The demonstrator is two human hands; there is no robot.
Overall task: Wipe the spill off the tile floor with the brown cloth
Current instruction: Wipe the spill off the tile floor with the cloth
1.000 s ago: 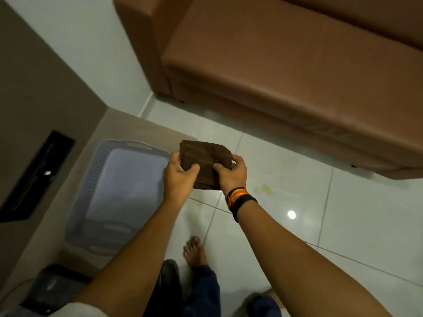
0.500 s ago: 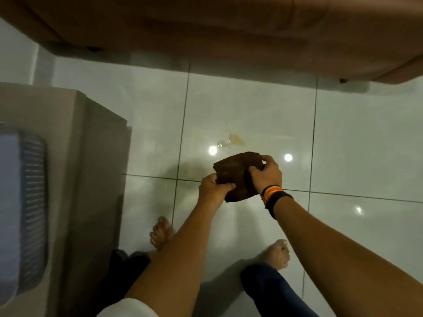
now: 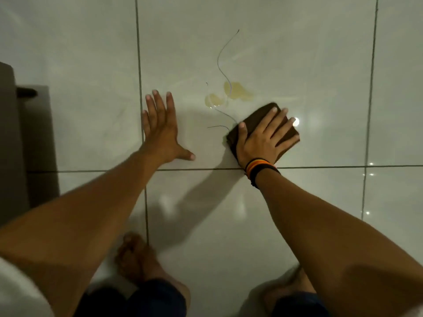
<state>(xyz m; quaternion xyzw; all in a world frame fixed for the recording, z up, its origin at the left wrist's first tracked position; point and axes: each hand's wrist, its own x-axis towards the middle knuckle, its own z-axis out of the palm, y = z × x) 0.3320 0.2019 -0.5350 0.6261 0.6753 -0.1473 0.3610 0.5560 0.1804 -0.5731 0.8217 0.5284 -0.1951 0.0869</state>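
Note:
A yellowish spill (image 3: 238, 90) lies on the glossy white tile floor (image 3: 320, 65), with a smaller puddle (image 3: 214, 100) to its left. A thin dark strand (image 3: 219, 56) curls across the spill. The folded brown cloth (image 3: 253, 121) lies flat on the tile just right of and below the spill. My right hand (image 3: 263, 143), with striped wristbands, presses down on the cloth with its fingers spread. My left hand (image 3: 160, 131) rests flat and open on the tile to the left of the spill, holding nothing.
A brown cabinet side (image 3: 13, 145) stands along the left edge. My bare feet (image 3: 137, 259) are on the tiles at the bottom, one of them (image 3: 290, 284) under my right arm. Grout lines cross below both hands.
I have crouched down close to the floor. My left hand let go of the cloth and went flat on the tile. My right hand brought the cloth down beside the spill.

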